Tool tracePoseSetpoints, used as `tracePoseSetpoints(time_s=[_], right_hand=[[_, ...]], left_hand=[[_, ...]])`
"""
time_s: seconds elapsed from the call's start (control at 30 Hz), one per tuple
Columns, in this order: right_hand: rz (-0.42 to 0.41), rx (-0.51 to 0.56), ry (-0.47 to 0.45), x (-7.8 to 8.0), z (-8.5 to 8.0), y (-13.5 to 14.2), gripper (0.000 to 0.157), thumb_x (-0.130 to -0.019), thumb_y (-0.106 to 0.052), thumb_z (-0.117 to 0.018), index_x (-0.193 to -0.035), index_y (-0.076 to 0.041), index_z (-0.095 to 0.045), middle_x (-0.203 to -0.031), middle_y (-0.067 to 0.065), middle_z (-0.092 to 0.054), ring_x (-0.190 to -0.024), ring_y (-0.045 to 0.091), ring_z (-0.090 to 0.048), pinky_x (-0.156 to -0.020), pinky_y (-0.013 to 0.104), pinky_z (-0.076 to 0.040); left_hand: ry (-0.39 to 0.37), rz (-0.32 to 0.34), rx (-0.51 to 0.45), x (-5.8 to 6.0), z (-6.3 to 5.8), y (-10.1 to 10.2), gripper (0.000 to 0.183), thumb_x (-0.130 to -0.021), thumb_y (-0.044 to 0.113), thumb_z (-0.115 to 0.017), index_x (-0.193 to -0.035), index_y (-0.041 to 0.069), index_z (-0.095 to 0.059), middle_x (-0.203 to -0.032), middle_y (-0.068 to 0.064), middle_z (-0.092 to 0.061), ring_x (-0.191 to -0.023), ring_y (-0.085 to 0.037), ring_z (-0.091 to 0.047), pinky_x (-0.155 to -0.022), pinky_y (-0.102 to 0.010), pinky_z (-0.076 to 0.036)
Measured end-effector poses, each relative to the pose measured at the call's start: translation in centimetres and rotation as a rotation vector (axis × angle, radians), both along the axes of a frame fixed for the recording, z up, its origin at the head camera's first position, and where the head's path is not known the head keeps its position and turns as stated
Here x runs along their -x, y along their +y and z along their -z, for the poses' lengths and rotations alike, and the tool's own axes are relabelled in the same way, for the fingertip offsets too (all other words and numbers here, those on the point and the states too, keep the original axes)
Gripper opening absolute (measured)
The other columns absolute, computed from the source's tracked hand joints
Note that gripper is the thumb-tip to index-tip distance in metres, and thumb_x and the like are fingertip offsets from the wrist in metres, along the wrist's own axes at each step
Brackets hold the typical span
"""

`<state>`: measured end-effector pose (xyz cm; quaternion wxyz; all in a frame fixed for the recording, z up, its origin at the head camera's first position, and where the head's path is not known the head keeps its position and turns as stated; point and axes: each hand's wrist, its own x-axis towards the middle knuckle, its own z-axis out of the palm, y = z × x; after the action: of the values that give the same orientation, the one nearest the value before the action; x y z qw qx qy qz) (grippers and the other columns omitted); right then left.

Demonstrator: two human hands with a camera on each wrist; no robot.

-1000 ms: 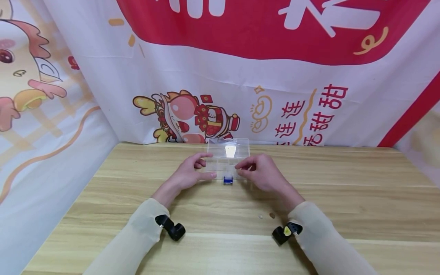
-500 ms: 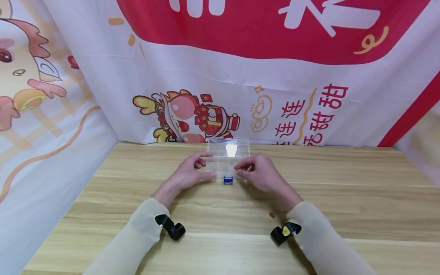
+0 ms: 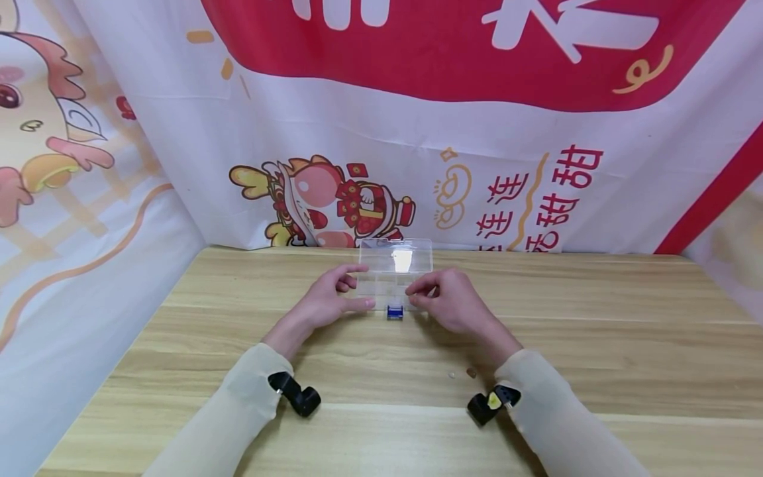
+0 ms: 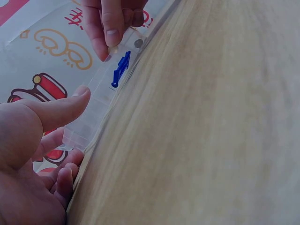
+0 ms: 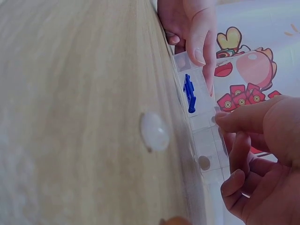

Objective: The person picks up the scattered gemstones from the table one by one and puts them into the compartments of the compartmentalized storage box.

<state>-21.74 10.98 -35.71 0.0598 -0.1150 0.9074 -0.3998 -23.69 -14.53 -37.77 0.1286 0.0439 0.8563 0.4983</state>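
Note:
A clear plastic compartment box (image 3: 386,285) with a blue latch (image 3: 395,311) stands at the back of the table, its lid (image 3: 381,255) raised. My left hand (image 3: 326,298) holds the box's left end, thumb at the front and the other fingers at the side and back. Over the right-hand compartments, my right hand (image 3: 456,301) pinches a small pale stone (image 4: 113,48) between thumb and fingertips, mostly hidden by them. One dark round stone (image 5: 204,163) lies in a compartment at the right end. Nearer me on the table are a white stone (image 5: 155,131) and a brown stone (image 3: 471,373).
The wooden table (image 3: 381,424) runs back to a printed cloth (image 3: 507,165) hanging just behind the raised lid. Another printed cloth (image 3: 89,265) hangs along the left side. Wrist cameras (image 3: 304,401) sit on both sleeves.
The right hand and forearm have shifted very slightly to the left. The left hand, the box and the two loose stones stay as they were.

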Motion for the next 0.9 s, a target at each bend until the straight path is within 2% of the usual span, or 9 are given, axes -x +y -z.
tracePoseSetpoints(time_s=[0.9], right_hand=[[0.018, 0.013, -0.032, -0.14, -0.15, -0.01, 0.013, -0.099, -0.012, -0.074, -0.109, -0.016, -0.082, -0.101, 0.003, -0.072, -0.087, 0.020, -0.060, -0.070, 0.030, -0.051]], left_hand=[[0.003, 0.000, 0.001, -0.17, -0.07, 0.07, 0.070, -0.090, 0.030, -0.086, -0.152, 0.029, -0.054, -0.134, -0.007, -0.055, -0.123, -0.027, -0.046, -0.111, -0.046, -0.039]])
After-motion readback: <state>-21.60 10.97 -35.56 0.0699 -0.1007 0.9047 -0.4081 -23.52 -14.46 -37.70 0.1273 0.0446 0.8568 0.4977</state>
